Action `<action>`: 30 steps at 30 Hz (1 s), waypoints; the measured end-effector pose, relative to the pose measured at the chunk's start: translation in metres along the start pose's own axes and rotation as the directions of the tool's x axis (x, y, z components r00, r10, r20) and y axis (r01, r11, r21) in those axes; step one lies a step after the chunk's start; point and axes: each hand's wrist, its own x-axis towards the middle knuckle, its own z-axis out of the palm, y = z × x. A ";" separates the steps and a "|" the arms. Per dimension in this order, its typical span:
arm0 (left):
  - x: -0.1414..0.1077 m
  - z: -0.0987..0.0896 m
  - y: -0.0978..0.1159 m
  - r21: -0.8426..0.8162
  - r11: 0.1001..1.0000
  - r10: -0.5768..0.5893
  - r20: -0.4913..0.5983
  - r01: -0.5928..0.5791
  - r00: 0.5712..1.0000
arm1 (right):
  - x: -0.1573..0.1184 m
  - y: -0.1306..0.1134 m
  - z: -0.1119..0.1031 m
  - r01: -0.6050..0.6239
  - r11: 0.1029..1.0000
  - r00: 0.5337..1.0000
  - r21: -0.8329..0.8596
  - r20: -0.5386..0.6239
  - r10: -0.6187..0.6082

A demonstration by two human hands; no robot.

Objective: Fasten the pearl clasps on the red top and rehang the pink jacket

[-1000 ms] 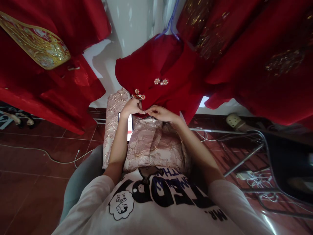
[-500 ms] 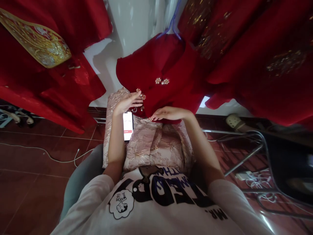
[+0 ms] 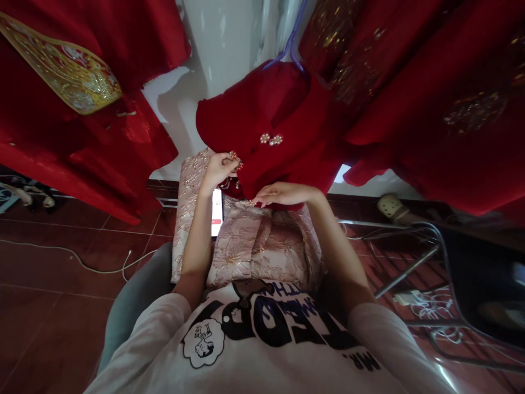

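A dark red garment (image 3: 246, 126) hangs from a purple hanger (image 3: 290, 45), its lower part over pink brocade cloth (image 3: 270, 257) on my lap. A flower-shaped beaded clasp (image 3: 271, 139) sits at its middle. My left hand (image 3: 220, 168) is closed at the garment's left edge, fingers pinched by a beaded ornament (image 3: 234, 156). My right hand (image 3: 281, 193) lies at the lower hem, thumb and fingertips together on a small beaded piece (image 3: 252, 203). Under my left wrist a lit phone (image 3: 217, 216) is partly hidden.
Red garments with gold embroidery (image 3: 88, 82) hang at the left, more red ones (image 3: 410, 109) at the right. A dark chair (image 3: 479, 268), a pale clog (image 3: 391, 207) and tangled white cables (image 3: 430, 303) are at the right.
My left hand has drawn its fingers in, from loosely extended to a pinch at the garment's edge, and its wrist has shifted slightly right over the phone. My right hand stays at the hem.
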 end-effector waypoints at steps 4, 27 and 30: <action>-0.002 -0.004 -0.002 -0.016 1.000 -0.023 0.018 0.023 1.000 | -0.003 0.002 -0.003 0.022 1.000 1.000 0.004 0.016 -0.022; 0.008 0.059 0.045 0.571 0.598 0.673 0.022 -0.562 0.739 | -0.020 0.009 -0.017 0.021 0.995 0.997 0.100 0.077 -0.029; 0.011 0.053 0.051 0.572 0.580 0.670 0.071 -0.580 0.739 | -0.022 0.009 -0.018 0.026 0.995 0.999 0.101 0.027 -0.029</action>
